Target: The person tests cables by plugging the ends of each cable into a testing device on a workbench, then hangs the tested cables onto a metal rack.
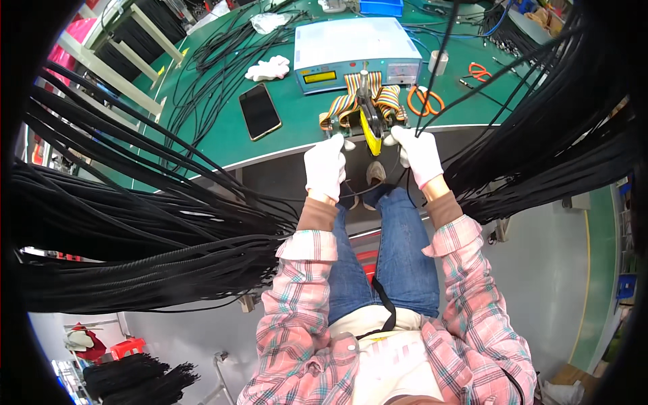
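the left hand (325, 165), in a white glove, is curled at the table edge and pinches a thin black cable (358, 192) — the right hand (418, 154) grips its other end beside a small fixture (369, 121) with rainbow ribbon wires. behind it stands a grey tester box (356, 46); orange scissors (424, 100) and a black phone (259, 111) lie on the green table (297, 128).

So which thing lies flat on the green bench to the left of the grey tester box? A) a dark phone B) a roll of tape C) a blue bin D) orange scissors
A: a dark phone lies flat on the green bench, left of the grey tester box; the orange scissors sit to the right.
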Tool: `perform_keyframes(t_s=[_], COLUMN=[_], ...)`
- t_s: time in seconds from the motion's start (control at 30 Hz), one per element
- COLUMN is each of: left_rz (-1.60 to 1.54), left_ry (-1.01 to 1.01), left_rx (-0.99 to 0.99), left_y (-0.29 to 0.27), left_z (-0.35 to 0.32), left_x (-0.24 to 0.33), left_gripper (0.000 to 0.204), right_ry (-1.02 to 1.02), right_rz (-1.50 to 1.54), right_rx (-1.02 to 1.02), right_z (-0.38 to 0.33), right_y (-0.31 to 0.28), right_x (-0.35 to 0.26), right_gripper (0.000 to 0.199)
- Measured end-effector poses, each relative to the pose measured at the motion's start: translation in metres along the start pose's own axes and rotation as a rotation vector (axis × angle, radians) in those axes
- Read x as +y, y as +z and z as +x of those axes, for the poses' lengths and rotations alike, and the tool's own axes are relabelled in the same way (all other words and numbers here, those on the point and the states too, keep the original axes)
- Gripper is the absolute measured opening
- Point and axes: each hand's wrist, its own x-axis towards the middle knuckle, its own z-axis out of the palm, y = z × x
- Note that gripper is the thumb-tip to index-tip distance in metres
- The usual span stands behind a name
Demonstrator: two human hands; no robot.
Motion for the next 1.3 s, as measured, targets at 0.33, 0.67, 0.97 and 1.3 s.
perform_keyframes(t_s=[0.33, 0.67, 0.97, 1.3], left_rz=[0.065, -0.569, -0.371, -0.118], left_ry=[-0.352, -0.873, -0.572, -0.020], left_rx=[0.074, -0.486, -0.335, -0.248], left_y=[-0.039, -0.028, -0.015, -0.007], left_z=[-0.049, -0.017, -0.019, -0.046], left_x=[-0.068, -0.201, -0.178, -0.136], left_gripper=[0.027, 0.026, 0.028, 0.035], right_ry=[-0.066, -0.127, -0.168, -1.014], right_rz=[0.087, 0.063, -0.172, -1.088], right_rx=[0.061, -0.201, -0.575, -0.270], right_z=[-0.039, -0.124, -0.199, -0.118], right_y=[-0.003, 0.033, 0.010, -0.026], right_x=[0.026, 0.022, -0.028, -0.008], right_gripper=[0.026, 0.027, 0.024, 0.031])
